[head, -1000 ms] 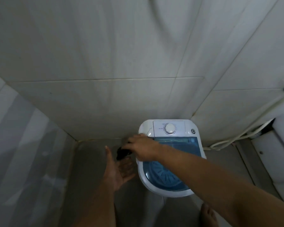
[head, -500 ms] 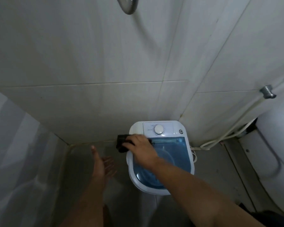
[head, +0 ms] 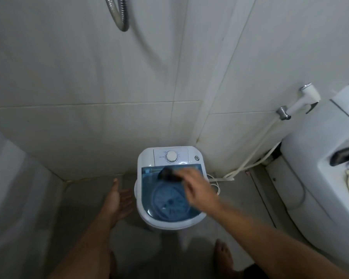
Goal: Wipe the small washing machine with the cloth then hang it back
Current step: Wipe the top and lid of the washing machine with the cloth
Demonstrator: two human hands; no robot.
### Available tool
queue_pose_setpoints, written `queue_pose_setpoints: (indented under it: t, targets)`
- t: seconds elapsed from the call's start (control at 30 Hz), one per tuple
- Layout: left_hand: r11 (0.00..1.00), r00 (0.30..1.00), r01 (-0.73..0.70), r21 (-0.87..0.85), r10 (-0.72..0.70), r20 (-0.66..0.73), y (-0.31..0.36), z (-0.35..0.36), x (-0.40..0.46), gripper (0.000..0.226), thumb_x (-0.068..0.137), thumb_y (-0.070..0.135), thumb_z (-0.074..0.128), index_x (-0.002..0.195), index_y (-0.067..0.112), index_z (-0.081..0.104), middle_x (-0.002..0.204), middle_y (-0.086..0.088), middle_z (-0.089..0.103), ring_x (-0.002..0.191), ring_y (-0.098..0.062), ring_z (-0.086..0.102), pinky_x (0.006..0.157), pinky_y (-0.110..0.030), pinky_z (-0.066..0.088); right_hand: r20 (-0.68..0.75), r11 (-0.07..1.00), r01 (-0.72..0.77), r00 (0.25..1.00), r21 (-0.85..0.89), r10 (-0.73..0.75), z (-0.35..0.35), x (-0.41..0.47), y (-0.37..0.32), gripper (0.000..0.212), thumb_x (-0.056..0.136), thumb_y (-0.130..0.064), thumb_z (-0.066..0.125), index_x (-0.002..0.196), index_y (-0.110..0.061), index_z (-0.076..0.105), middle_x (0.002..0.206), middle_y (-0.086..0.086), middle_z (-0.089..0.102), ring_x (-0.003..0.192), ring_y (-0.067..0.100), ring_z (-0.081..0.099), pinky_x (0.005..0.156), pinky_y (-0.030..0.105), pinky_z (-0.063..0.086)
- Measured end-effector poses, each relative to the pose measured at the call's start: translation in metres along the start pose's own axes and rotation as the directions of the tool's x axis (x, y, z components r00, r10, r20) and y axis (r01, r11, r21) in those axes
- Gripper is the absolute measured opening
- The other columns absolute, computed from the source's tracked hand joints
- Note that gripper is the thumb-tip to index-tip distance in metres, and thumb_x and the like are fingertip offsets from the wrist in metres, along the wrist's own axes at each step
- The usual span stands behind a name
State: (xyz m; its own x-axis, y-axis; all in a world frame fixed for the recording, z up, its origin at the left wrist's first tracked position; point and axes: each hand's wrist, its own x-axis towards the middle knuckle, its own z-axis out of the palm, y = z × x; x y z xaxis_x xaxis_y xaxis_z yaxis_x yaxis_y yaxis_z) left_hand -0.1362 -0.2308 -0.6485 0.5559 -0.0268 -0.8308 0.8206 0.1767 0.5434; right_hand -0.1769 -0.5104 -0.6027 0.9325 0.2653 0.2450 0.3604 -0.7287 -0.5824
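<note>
On the rear strip of the translucent blue lid, the right hand (head: pixel 197 188) holds a small dark bunched cloth (head: pixel 169 174) against the plastic. The fingers are blurred, but they curl over the cloth's right end and grip it, so the cloth sticks out beyond the fingertips to the left and slightly toward the wall. Its long axis runs roughly side to side, along the lid's hinge edge, and its far end points toward the machine's left rim. The cloth lies just in front of the white control panel, below the round white dial (head: pixel 171 156), without covering it.

The lid belongs to a small white plastic washing machine (head: pixel 145 216) with rounded corners, standing on the grey tiled floor (head: pixel 85 194) in the corner of pale tiled walls (head: pixel 89 77); a ribbed blue pulsator shows through the lid.

The left hand (head: pixel 117 200) hangs just beside the machine's left wall, palm turned inward, fingers straight and relaxed, holding nothing and apart from the casing.

Farther out, a white cord (head: pixel 248 164) runs along the floor to the right of the machine, a white bidet sprayer (head: pixel 302 99) hangs on the wall, a white toilet (head: pixel 314 178) fills the right edge, and a metal shower hose (head: pixel 119 15) loops at the top.
</note>
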Motion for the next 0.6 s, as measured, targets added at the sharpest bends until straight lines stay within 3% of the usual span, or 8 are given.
queue_pose_setpoints:
  t: [0.1, 0.17, 0.27, 0.33, 0.47, 0.6]
  targets:
    - [0.999, 1.000, 0.006, 0.046, -0.007, 0.021, 0.000, 0.008, -0.006, 0.086, 0.091, 0.080, 0.030, 0.121, 0.007, 0.064, 0.110, -0.011, 0.071, 0.104, -0.027, 0.066, 0.102, -0.045, 0.049, -0.243, 0.939, -0.343, 0.909, 0.026, 0.339, -0.019, 0.026, 0.052, 0.045, 0.094, 0.002, 0.052, 0.138, -0.010, 0.056, 0.124, 0.012, 0.056, 0.113, 0.028, 0.058, 0.106, 0.038, 0.045]
    - [0.998, 1.000, -0.012, 0.068, 0.011, 0.013, 0.001, 0.009, -0.009, 0.089, 0.087, 0.084, 0.033, 0.116, 0.007, 0.068, 0.110, -0.011, 0.074, 0.104, -0.027, 0.068, 0.099, -0.045, 0.053, -0.244, 0.859, -0.510, 0.827, 0.049, 0.506, -0.013, 0.033, 0.075, 0.046, 0.095, 0.000, 0.050, 0.139, -0.010, 0.056, 0.125, 0.015, 0.054, 0.113, 0.032, 0.058, 0.106, 0.032, 0.042]
    - [0.997, 0.999, -0.019, 0.081, 0.017, 0.032, 0.002, 0.009, -0.015, 0.085, 0.086, 0.084, 0.034, 0.107, 0.009, 0.069, 0.109, -0.011, 0.073, 0.103, -0.027, 0.068, 0.090, -0.042, 0.056, -0.242, 0.797, -0.595, 0.793, -0.109, 0.559, 0.023, 0.022, 0.067, 0.049, 0.091, -0.002, 0.053, 0.139, -0.014, 0.057, 0.129, 0.015, 0.054, 0.111, 0.037, 0.055, 0.099, 0.047, 0.045]
    - [0.997, 0.999, -0.011, 0.080, 0.007, 0.047, 0.003, 0.008, -0.017, 0.086, 0.084, 0.087, 0.035, 0.104, 0.011, 0.069, 0.111, -0.011, 0.073, 0.103, -0.026, 0.068, 0.087, -0.041, 0.056, -0.249, 0.824, -0.520, 0.848, -0.223, 0.468, 0.047, 0.005, 0.043, 0.054, 0.085, -0.001, 0.058, 0.137, -0.017, 0.060, 0.130, 0.011, 0.056, 0.111, 0.036, 0.052, 0.094, 0.050, 0.043]
    - [0.995, 0.998, -0.010, 0.095, 0.004, 0.061, 0.004, 0.001, -0.016, 0.091, 0.079, 0.091, 0.034, 0.107, 0.012, 0.070, 0.110, -0.010, 0.075, 0.104, -0.026, 0.069, 0.089, -0.042, 0.056, -0.105, 0.908, -0.294, 0.956, -0.298, 0.275, 0.085, -0.017, -0.008, 0.056, 0.081, -0.005, 0.063, 0.135, -0.021, 0.061, 0.132, 0.008, 0.057, 0.119, 0.032, 0.050, 0.098, 0.048, 0.040]
    - [0.988, 0.996, -0.001, 0.154, -0.012, 0.087, 0.001, -0.005, -0.019, 0.092, 0.077, 0.095, 0.026, 0.100, 0.019, 0.073, 0.108, -0.006, 0.075, 0.110, -0.026, 0.067, 0.107, -0.046, 0.047, 0.161, 0.958, 0.074, 0.987, -0.277, -0.030, 0.119, -0.045, -0.050, 0.063, 0.075, -0.012, 0.068, 0.136, -0.024, 0.059, 0.130, 0.006, 0.058, 0.118, 0.032, 0.054, 0.096, 0.044, 0.040]
